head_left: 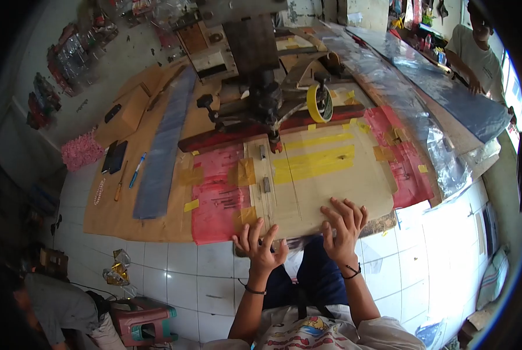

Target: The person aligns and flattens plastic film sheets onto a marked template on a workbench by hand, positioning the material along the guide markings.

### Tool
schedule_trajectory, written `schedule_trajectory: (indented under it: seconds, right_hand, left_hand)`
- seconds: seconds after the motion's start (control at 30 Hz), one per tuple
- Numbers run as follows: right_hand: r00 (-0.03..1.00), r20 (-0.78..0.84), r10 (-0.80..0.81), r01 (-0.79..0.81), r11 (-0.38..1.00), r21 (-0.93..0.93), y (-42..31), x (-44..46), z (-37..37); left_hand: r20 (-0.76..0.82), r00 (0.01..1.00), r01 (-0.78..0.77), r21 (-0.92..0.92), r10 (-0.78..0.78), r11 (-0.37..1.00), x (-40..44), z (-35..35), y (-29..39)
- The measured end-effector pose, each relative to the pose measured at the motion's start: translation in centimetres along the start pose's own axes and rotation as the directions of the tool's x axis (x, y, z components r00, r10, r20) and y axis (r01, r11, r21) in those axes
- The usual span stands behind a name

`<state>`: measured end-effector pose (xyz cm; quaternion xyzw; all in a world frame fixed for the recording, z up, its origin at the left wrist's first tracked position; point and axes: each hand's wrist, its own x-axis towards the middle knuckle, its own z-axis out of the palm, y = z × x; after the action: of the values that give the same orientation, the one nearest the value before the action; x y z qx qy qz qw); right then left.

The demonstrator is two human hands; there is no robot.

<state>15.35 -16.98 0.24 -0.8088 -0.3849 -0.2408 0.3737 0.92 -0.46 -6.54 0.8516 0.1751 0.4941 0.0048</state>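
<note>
My left hand point(261, 248) rests at the front edge of a tan board point(307, 204), fingers spread on its left part. My right hand point(343, 227) lies on the board's front right, its fingers apart too. Yellow tape strips point(316, 163) cross the board, and two small metal pieces, one of them a grey block point(266, 185), sit on its left part. Red sheets flank the board: a left red sheet point(217, 201) and a right red sheet point(409, 175), joined by brown tape. Above the board's back stands a dark machine head point(265, 96) with a red-tipped part reaching down.
A yellow tape roll point(320, 103) hangs on the machine. Left on the table are a blue-grey strip point(164, 151), a pen point(138, 170) and phones point(118, 156). Another person point(476, 52) is at the back right, and one point(68, 303) at the lower left beside a stool point(144, 324).
</note>
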Motion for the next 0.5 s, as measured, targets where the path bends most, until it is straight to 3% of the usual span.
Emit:
schedule_trajectory:
  seconds: [0.5]
  right_hand:
    - [0.992, -0.120, 0.035, -0.035, 0.999, 0.001, -0.1, 0.1, 1.2]
  left_hand:
    - [-0.074, 0.994, -0.076, 0.045, 0.079, 0.996, -0.5, 0.8, -0.4]
